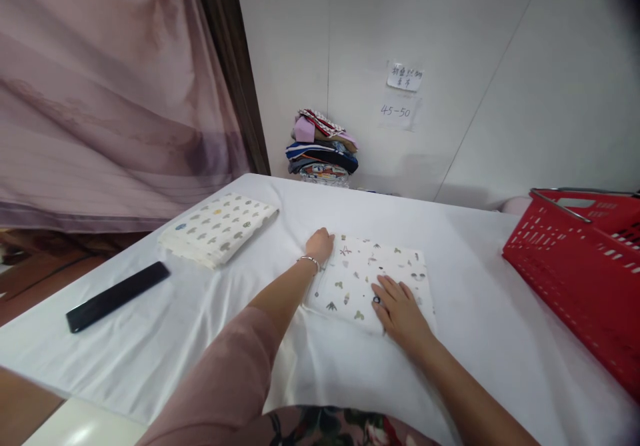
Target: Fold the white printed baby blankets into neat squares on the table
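A folded white cloth (360, 279) printed with small plant-like motifs lies flat on the white-covered table in front of me. My left hand (319, 246), with a bracelet at the wrist, is closed at the cloth's far left corner, its fingers curled onto the edge. Resting palm down on the right part of the cloth, my right hand (400, 306) has its fingers stretched out; one finger wears a dark ring. To the left lies another folded cloth (220, 226), cream with grey mushroom-like prints, apart from both hands.
A long black object (117, 296) lies on the table's left side. On the right stands a red plastic basket (575, 266) with a metal handle. Beyond the white tablecloth (450, 233), a stack of folded fabrics (323, 149) sits by the wall. A pink curtain (100, 99) hangs at left.
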`<control>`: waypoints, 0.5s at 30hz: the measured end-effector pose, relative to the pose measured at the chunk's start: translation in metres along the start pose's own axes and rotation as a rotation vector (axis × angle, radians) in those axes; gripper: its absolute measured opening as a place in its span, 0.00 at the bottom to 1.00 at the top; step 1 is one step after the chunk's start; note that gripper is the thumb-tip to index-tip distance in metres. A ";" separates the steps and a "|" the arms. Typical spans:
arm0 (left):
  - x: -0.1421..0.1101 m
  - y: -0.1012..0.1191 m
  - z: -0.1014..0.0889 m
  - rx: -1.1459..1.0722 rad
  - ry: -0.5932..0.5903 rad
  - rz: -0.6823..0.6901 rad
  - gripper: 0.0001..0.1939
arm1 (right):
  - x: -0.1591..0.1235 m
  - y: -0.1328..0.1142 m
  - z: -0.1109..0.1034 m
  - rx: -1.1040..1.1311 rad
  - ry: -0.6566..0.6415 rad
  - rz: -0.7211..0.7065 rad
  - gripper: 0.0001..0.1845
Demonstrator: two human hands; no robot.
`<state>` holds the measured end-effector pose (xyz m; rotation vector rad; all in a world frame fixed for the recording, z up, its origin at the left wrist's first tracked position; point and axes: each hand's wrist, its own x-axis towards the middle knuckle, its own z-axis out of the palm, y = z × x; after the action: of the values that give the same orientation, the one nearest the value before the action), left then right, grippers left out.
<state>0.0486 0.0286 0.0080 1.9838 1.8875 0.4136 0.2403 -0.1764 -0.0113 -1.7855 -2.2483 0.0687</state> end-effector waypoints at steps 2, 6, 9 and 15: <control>0.000 -0.002 -0.001 0.005 -0.003 0.006 0.12 | 0.000 0.000 0.000 -0.005 -0.003 -0.005 0.24; -0.004 -0.001 -0.007 0.014 0.011 0.056 0.12 | 0.000 0.001 0.000 -0.003 0.004 -0.008 0.23; -0.013 0.005 -0.010 0.023 0.076 0.127 0.15 | 0.000 0.001 0.002 -0.001 0.012 -0.010 0.23; -0.029 0.009 0.001 0.115 0.008 0.527 0.25 | 0.000 0.002 0.004 -0.001 0.008 -0.006 0.23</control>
<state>0.0557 -0.0006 0.0123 2.5537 1.3954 0.4570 0.2412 -0.1752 -0.0151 -1.7757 -2.2483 0.0591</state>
